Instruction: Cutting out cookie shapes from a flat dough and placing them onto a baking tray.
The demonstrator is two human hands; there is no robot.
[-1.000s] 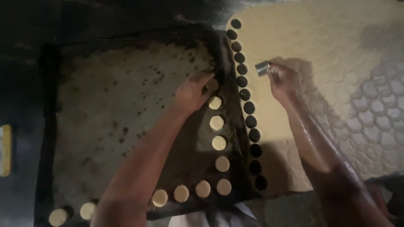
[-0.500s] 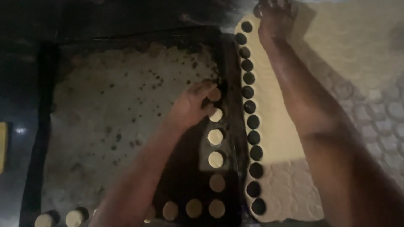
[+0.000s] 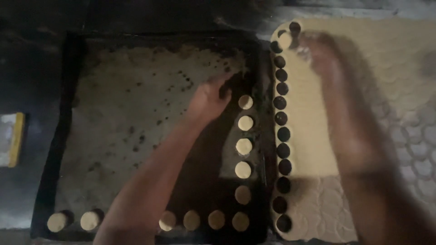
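A head-worn view looks down on a dark rectangular metal baking tray (image 3: 68, 136), its floor dusted pale with flour. The left hand (image 3: 210, 97) now rests on the tray with fingers curled narrow just beside the far end of a column of small round pale dough discs (image 3: 244, 146); half a second ago it was setting one there, so the column has likely gained a disc. The right hand (image 3: 318, 52), heavily blurred, has moved to the far left corner of the rolled cream dough sheet (image 3: 386, 68), near a loose cut disc (image 3: 284, 41); whether it holds anything cannot be told. Dark round holes (image 3: 282, 118) line the sheet's left edge. A yellow-edged object (image 3: 12, 138) lies far left.
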